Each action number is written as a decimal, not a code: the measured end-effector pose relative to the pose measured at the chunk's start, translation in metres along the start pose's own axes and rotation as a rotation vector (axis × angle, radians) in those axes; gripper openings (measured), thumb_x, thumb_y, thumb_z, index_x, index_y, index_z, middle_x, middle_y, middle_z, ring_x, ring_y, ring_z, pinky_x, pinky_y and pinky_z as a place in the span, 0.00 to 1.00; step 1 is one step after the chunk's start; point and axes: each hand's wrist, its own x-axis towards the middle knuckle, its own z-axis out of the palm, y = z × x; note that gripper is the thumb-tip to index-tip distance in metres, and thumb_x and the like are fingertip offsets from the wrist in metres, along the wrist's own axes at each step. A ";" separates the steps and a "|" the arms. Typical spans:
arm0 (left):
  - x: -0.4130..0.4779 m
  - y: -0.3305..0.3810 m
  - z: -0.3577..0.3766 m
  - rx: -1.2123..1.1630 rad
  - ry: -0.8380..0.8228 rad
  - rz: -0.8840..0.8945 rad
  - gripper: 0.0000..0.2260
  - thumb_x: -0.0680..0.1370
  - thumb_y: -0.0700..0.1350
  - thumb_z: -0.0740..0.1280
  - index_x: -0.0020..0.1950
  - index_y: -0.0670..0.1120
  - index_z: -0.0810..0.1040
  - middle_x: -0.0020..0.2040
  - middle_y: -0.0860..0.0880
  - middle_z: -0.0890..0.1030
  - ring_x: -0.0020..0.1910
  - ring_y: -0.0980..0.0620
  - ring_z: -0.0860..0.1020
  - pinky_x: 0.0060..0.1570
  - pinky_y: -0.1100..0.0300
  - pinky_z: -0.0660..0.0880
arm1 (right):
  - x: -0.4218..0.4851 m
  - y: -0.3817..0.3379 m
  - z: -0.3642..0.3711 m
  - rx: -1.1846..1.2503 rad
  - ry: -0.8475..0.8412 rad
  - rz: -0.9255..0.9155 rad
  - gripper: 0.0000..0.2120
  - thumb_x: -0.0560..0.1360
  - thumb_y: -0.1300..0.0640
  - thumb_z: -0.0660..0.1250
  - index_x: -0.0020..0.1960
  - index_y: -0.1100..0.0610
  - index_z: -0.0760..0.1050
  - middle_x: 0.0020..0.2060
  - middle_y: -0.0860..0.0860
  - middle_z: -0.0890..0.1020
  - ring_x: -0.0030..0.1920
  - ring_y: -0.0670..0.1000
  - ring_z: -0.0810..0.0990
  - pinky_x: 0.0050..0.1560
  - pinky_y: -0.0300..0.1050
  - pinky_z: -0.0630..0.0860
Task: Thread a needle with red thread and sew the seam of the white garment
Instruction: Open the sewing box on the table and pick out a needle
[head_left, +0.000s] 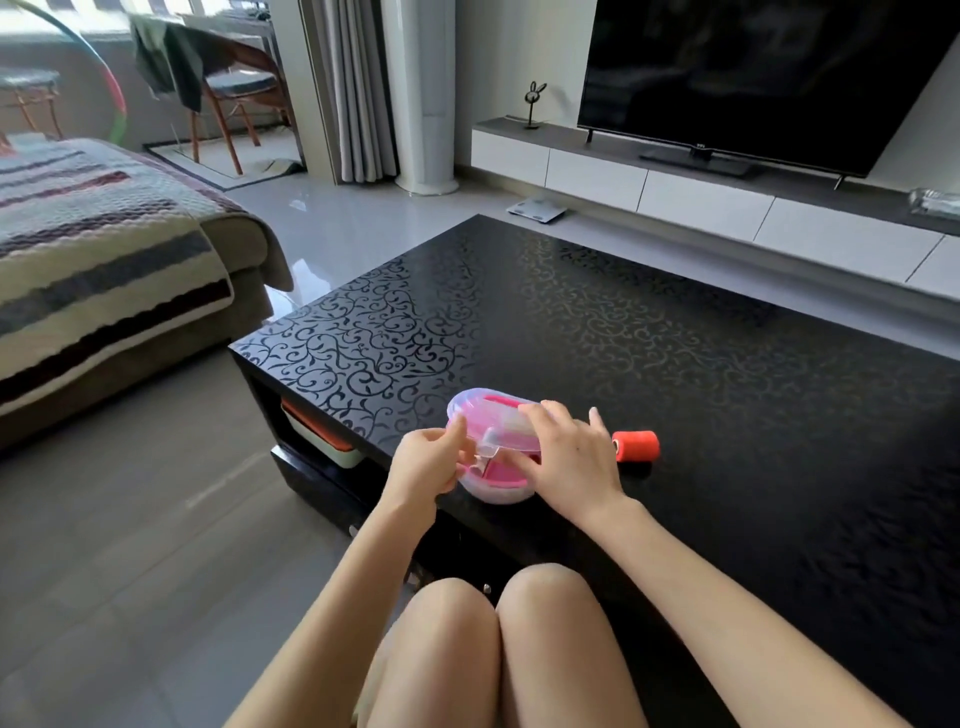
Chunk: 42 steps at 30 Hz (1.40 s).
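Black patterned bench (675, 364), glossy, carrying everything in play. Near its front left edge, a pink sewing box (470, 410) under a clear lid, seemingly not yet swung open.

Step in hand, by the look of it: opening the box to reach a needle. Best done by keeping the right hand (569, 457) on the lid, fingers laid out fairly straight and pressing down, to stop the light box skidding toward the nearby edge. With the left hand (428, 462), fingers curled and pinching the clear latch (488, 451) at the front, ease upward gently rather than snapping, to avoid spilling small contents.

Just right of the right hand, apart from the box: 1 spool of red thread (636, 446), lying on its side on the bench. Squat, tightly wound, bright orange-red, no loose end visible. No needle or white garment in view.
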 end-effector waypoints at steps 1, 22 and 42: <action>0.005 0.003 -0.005 0.067 0.017 0.034 0.17 0.80 0.49 0.61 0.37 0.42 0.80 0.26 0.53 0.74 0.26 0.54 0.68 0.29 0.61 0.66 | 0.005 0.003 -0.009 0.038 -0.029 0.008 0.33 0.72 0.29 0.51 0.67 0.50 0.69 0.61 0.51 0.76 0.57 0.56 0.79 0.68 0.59 0.63; 0.050 -0.041 0.005 0.520 0.034 0.435 0.18 0.78 0.40 0.63 0.66 0.53 0.72 0.53 0.50 0.72 0.40 0.59 0.72 0.43 0.63 0.64 | 0.035 0.034 0.002 0.235 0.150 0.010 0.06 0.72 0.50 0.72 0.44 0.53 0.83 0.37 0.50 0.81 0.40 0.53 0.75 0.42 0.45 0.70; 0.083 0.007 0.008 0.886 -0.052 0.680 0.13 0.77 0.54 0.67 0.57 0.51 0.83 0.63 0.47 0.75 0.63 0.41 0.69 0.62 0.53 0.63 | 0.053 0.022 -0.008 -0.026 -0.056 0.027 0.14 0.77 0.45 0.63 0.54 0.53 0.80 0.53 0.50 0.80 0.54 0.54 0.75 0.52 0.47 0.70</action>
